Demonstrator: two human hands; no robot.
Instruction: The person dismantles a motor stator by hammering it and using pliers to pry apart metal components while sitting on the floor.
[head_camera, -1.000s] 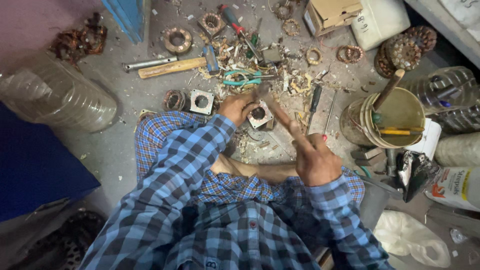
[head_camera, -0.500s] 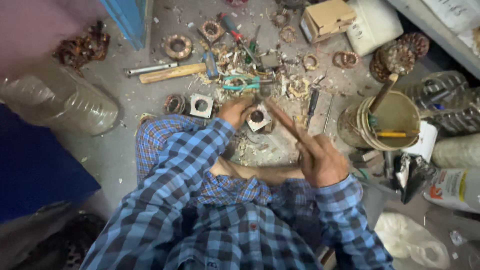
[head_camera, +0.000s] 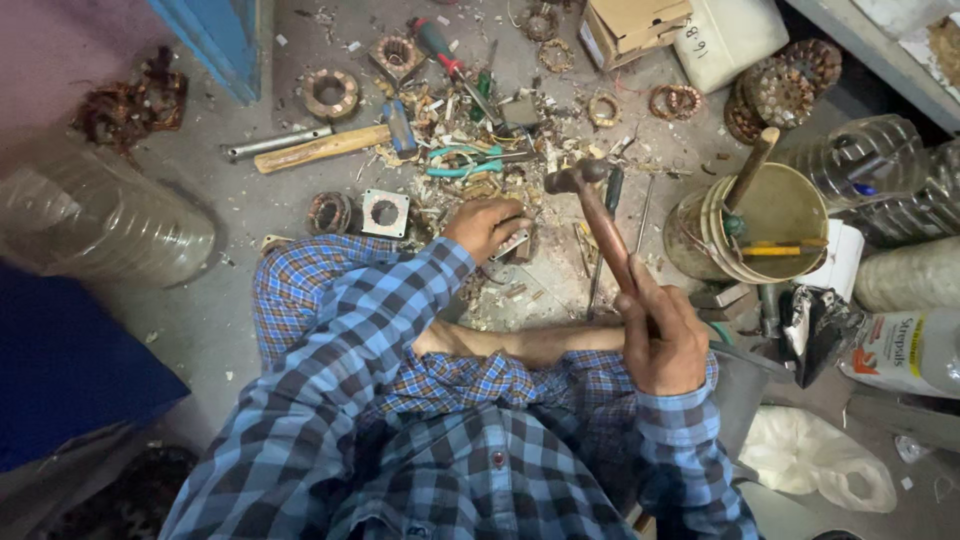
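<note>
Stripped motor stators lie scattered on the concrete floor (head_camera: 250, 215) beyond the fingers, among shavings and wire scraps, so several units appear done; one square stator (head_camera: 384, 212) sits just left of the left hand. The raised hammer (head_camera: 590, 205) has its wooden handle enclosed by the curled fingers of the right hand (head_camera: 662, 340), head up and above the work. The left hand (head_camera: 487, 226) has fingers closed over a small metal motor part (head_camera: 512, 243), pinning it to the floor; this piece looks unfinished.
</note>
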